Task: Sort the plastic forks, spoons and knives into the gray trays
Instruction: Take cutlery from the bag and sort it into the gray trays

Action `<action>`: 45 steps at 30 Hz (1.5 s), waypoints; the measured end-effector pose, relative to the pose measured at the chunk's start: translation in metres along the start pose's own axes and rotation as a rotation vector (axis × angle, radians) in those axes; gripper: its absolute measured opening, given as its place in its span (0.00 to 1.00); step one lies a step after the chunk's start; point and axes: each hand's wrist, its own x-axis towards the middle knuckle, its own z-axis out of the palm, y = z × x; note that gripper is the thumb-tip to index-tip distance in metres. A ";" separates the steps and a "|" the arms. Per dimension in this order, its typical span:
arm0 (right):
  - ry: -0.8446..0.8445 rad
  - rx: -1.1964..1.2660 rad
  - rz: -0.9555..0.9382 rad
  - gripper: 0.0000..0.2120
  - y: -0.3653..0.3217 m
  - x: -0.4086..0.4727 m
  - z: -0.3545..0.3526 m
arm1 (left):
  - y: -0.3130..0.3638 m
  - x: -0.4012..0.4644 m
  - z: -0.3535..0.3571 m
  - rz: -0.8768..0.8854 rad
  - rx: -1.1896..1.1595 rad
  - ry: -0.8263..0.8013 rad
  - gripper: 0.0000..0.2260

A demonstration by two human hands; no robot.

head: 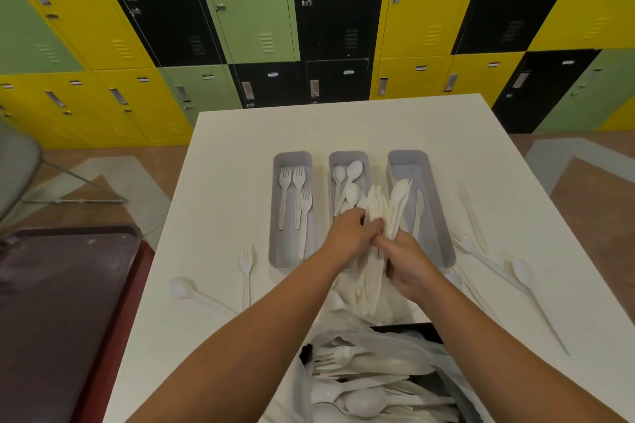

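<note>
Both hands meet over the near end of the middle tray (347,156). The right hand (410,266) grips a bundle (376,251) of white cutlery; the left hand (350,233) pinches into its top. Forks (292,196) lie in the left tray (292,158), spoons (347,178) in the middle, a knife (419,213) in the right tray (409,158). Loose pieces dot the table (343,127); a bag (374,385) sits nearest.

Three trays sit side by side on the tabletop (240,148): forks (294,197) in the left tray (292,158), spoons (347,182) in the middle tray (347,156), a knife (418,213) in the right tray (409,158). Loose cutlery lies on both sides.
</note>
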 end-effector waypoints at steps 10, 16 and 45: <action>0.083 0.123 -0.027 0.08 -0.005 0.000 -0.026 | 0.007 0.007 0.009 -0.016 -0.112 -0.032 0.19; 0.168 0.086 -0.058 0.09 -0.005 0.002 -0.039 | 0.013 0.010 0.021 0.017 -0.143 -0.029 0.05; 0.173 0.013 -0.095 0.06 -0.022 0.005 -0.086 | 0.039 0.042 0.061 -0.031 -0.189 -0.238 0.09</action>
